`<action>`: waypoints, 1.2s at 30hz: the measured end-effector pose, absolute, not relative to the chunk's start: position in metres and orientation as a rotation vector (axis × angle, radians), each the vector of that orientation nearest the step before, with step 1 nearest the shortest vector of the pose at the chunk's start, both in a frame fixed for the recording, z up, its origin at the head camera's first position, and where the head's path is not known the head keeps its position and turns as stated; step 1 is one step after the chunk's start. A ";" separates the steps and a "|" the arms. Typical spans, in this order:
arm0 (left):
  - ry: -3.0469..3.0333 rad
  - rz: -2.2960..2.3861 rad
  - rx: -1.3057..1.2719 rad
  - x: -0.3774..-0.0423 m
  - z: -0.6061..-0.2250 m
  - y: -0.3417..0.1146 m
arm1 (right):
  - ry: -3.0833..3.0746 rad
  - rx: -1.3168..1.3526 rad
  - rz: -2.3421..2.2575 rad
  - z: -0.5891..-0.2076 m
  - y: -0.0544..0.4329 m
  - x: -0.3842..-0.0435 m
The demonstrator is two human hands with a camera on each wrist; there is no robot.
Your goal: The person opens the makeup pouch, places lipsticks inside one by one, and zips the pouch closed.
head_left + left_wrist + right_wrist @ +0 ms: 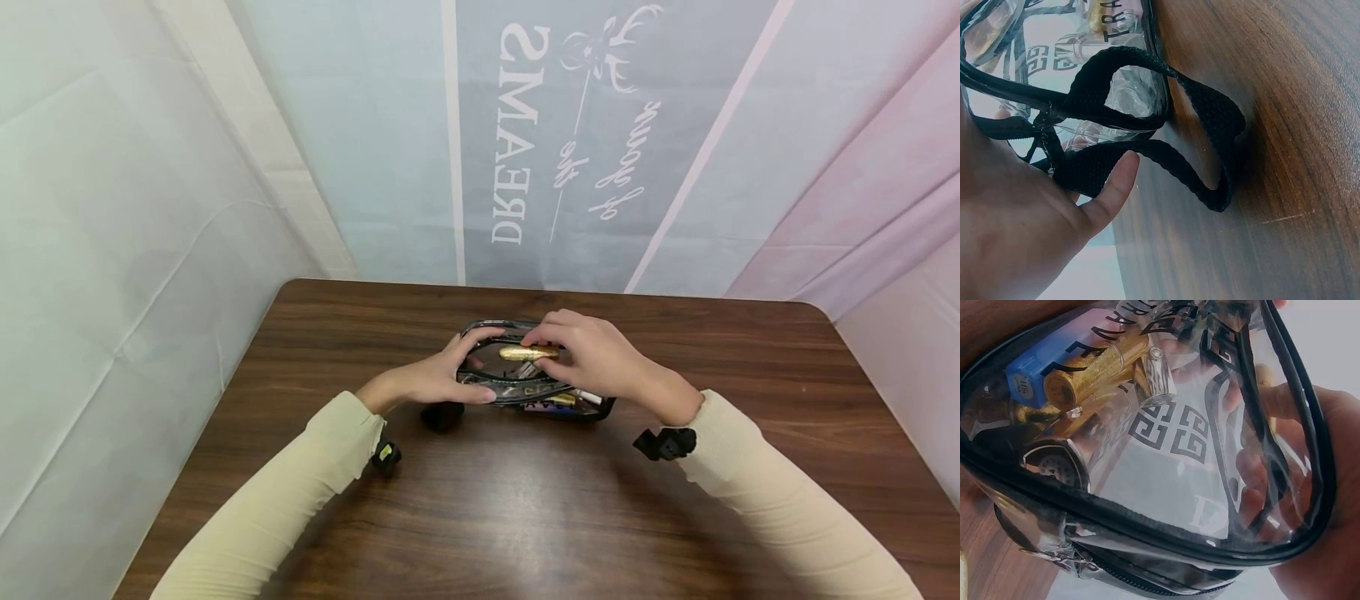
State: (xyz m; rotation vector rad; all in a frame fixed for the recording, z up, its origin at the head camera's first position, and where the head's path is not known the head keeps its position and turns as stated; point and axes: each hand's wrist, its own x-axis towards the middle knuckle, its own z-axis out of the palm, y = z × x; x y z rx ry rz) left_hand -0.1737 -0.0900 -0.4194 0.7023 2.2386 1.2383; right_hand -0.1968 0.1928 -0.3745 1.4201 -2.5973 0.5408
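Observation:
My left hand (pixel 435 379) holds a clear cosmetic bag (pixel 517 388) with black piping at its left end. The fingers reach over the far rim and the thumb lies on the near one, the mouth gaping between them. In the left wrist view the thumb rests along the black strap (pixel 1210 119). Over the bag's mouth, my right hand (pixel 603 354) pinches a gold lipstick tube (pixel 517 353). Through the plastic in the right wrist view, other gold tubes (pixel 1063 387), a blue and pink box (pixel 1032 369) and a small silver-capped item (pixel 1158 375) show inside.
The bag is on a brown wood-grain table (pixel 480 508), toward its far side. Behind the table hangs a grey-blue printed cloth (pixel 405 150), with white fabric (pixel 112 250) on the left. Both sleeved wrists carry small black cameras.

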 end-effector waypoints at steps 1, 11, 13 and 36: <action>2.240 1.237 0.702 -0.173 -0.419 -0.090 | -2.597 1.422 0.541 -0.374 0.193 -0.197; 2.251 1.238 0.709 -0.172 -0.422 -0.089 | -2.603 1.427 0.541 -0.376 0.193 -0.195; 2.252 1.239 0.708 -0.171 -0.422 -0.089 | -2.604 1.428 0.545 -0.376 0.193 -0.195; 2.273 1.220 0.708 -0.170 -0.425 -0.088 | -2.626 1.444 0.574 -0.376 0.195 -0.193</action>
